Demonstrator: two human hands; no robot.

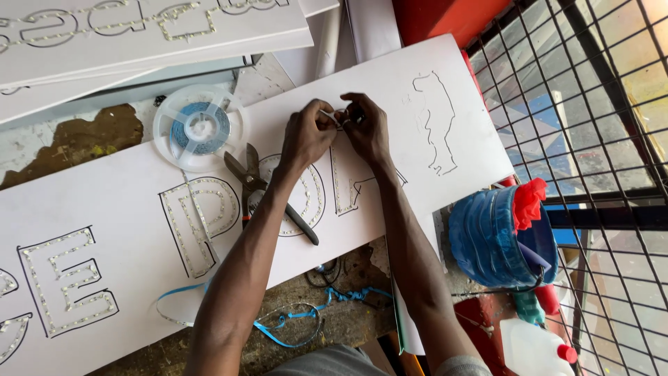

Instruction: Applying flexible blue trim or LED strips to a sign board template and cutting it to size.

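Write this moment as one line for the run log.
left hand: pinching light strip | right hand: pinching same strip | under hands: white sign board | nearby: pliers, strip reel

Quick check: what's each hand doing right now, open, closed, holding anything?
Left hand: closed, fingertips pinching a small strip piece above the white sign board.
Right hand: closed, pinching the same strip piece from the other side.
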